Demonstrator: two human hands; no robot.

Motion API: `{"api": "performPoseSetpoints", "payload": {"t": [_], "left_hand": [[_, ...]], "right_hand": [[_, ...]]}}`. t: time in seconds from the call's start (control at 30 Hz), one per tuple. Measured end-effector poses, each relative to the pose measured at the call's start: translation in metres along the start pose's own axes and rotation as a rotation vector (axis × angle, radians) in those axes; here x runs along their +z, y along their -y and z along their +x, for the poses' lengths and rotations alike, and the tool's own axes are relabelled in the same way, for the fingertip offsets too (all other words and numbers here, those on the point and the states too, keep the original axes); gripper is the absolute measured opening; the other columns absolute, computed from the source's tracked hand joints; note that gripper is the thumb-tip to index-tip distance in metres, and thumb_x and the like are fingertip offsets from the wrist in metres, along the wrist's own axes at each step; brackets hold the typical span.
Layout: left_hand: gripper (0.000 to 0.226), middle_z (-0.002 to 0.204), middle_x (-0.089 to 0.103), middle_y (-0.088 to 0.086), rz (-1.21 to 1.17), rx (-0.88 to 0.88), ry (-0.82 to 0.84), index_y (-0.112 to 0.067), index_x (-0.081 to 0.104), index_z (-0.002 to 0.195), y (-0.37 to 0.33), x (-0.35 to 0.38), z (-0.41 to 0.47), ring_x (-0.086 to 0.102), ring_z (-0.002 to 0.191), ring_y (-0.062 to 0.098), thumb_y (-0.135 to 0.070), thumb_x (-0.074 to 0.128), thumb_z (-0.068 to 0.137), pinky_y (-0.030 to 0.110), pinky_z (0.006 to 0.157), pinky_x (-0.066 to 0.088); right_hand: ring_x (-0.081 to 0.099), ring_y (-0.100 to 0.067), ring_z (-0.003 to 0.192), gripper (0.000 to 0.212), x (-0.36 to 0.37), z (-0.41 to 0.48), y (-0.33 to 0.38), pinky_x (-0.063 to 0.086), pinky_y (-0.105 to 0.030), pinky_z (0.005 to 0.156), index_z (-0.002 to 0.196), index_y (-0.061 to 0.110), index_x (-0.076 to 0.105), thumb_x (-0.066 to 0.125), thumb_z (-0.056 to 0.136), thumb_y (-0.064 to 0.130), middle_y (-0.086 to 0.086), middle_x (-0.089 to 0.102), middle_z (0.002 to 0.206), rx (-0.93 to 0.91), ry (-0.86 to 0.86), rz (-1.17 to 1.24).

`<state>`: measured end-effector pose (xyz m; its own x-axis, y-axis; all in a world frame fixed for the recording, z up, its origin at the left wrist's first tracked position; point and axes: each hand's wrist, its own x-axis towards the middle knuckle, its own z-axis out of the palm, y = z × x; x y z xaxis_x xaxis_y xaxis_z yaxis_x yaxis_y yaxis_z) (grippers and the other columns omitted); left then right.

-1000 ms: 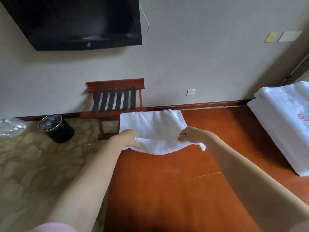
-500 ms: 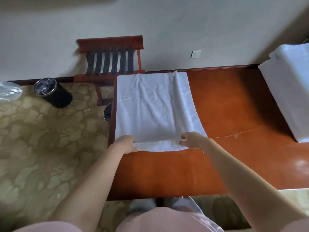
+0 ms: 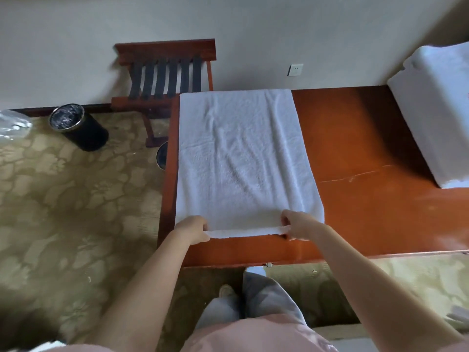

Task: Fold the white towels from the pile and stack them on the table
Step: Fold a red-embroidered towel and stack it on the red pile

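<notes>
Head view: white towel (image 3: 243, 158) newly flat on counter (image 3: 355, 199), hem in grip of left hand (image 3: 194, 231), right hand (image 3: 299, 224), fold next.

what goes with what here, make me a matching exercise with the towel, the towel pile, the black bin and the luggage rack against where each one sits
Things
1. spread towel
2. towel pile
3. black bin
4. luggage rack

Places
A. at the right end of the table
B. against the wall, beyond the table's left end
C. flat on the table's left end, near edge gripped by the left hand and right hand
D. on the carpet, far left

Pairs: 1-C, 2-A, 3-D, 4-B
</notes>
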<state>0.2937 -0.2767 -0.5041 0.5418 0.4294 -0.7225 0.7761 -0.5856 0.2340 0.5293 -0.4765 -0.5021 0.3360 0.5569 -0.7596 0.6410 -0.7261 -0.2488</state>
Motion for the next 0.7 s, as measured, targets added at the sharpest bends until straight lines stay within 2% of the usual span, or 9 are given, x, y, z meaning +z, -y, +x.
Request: {"api": "performPoseSetpoints", "payload": {"t": [0.17,0.27,0.37,0.43,0.5,0.6,0.67,0.7], "left_hand": [[0.014,0.096,0.057,-0.002,0.004,0.008,-0.003,-0.022,0.055,0.097,0.012,0.033,-0.028,0.056,0.084,0.012,-0.031,0.063,0.089,0.025,0.072,0.046],[0.013,0.096,0.058,0.000,0.025,0.035,-0.004,-0.021,0.056,0.098,0.017,0.047,-0.043,0.055,0.083,0.013,-0.029,0.061,0.090,0.024,0.070,0.045],[0.015,0.094,0.057,-0.001,0.018,0.048,0.024,-0.020,0.057,0.101,0.017,0.059,-0.056,0.056,0.082,0.013,-0.024,0.063,0.087,0.024,0.070,0.048],[0.023,0.097,0.058,-0.001,0.034,0.056,0.077,-0.019,0.059,0.108,0.016,0.067,-0.064,0.057,0.086,0.014,-0.022,0.065,0.086,0.028,0.079,0.051],[0.027,0.100,0.059,0.001,0.052,0.059,0.117,-0.018,0.059,0.111,0.016,0.074,-0.070,0.057,0.089,0.015,-0.020,0.066,0.085,0.028,0.081,0.050],[0.016,0.096,0.059,0.003,0.058,0.068,0.067,-0.015,0.061,0.101,0.014,0.061,-0.076,0.058,0.084,0.017,-0.019,0.064,0.086,0.026,0.070,0.047],[0.005,0.092,0.059,0.005,0.118,0.090,-0.043,-0.013,0.059,0.088,0.013,0.038,-0.075,0.056,0.079,0.019,-0.018,0.057,0.089,0.026,0.064,0.042],[0.008,0.089,0.057,0.005,0.143,0.093,-0.102,-0.013,0.057,0.083,0.011,0.024,-0.074,0.054,0.076,0.020,-0.016,0.055,0.090,0.026,0.061,0.039]], "right_hand": [[0.055,-0.023,0.079,0.029,0.042,-0.027,-0.003,0.053,-0.038,0.072,0.097,0.021,0.045,0.051,0.080,-0.001,-0.008,0.059,0.099,-0.017,-0.055,0.037],[0.057,-0.024,0.080,0.034,0.062,-0.045,-0.004,0.051,-0.034,0.066,0.097,0.022,0.046,0.042,0.078,-0.005,-0.006,0.057,0.095,-0.028,-0.086,0.012],[0.055,-0.020,0.077,0.036,0.077,-0.057,-0.007,0.046,-0.028,0.060,0.098,0.023,0.050,0.042,0.078,-0.006,-0.003,0.057,0.093,0.009,-0.094,-0.040],[0.057,-0.020,0.083,0.038,0.083,-0.064,-0.007,0.048,-0.027,0.064,0.102,0.020,0.056,0.046,0.078,-0.007,-0.004,0.060,0.102,0.019,-0.058,-0.070],[0.059,-0.019,0.089,0.043,0.088,-0.069,-0.007,0.051,-0.027,0.071,0.110,0.019,0.062,0.050,0.079,-0.009,-0.004,0.060,0.111,0.024,-0.008,-0.077],[0.059,-0.019,0.094,0.044,0.080,-0.078,-0.003,0.051,-0.025,0.074,0.119,0.018,0.063,0.051,0.084,-0.006,-0.003,0.059,0.119,0.026,-0.056,-0.099],[0.061,-0.021,0.096,0.038,0.063,-0.081,0.003,0.049,-0.027,0.072,0.117,0.018,0.065,0.048,0.088,0.000,-0.003,0.060,0.119,0.033,-0.180,-0.139],[0.061,-0.022,0.096,0.034,0.052,-0.081,0.006,0.048,-0.027,0.069,0.114,0.018,0.066,0.047,0.090,0.002,-0.004,0.061,0.116,0.037,-0.245,-0.156]]}}
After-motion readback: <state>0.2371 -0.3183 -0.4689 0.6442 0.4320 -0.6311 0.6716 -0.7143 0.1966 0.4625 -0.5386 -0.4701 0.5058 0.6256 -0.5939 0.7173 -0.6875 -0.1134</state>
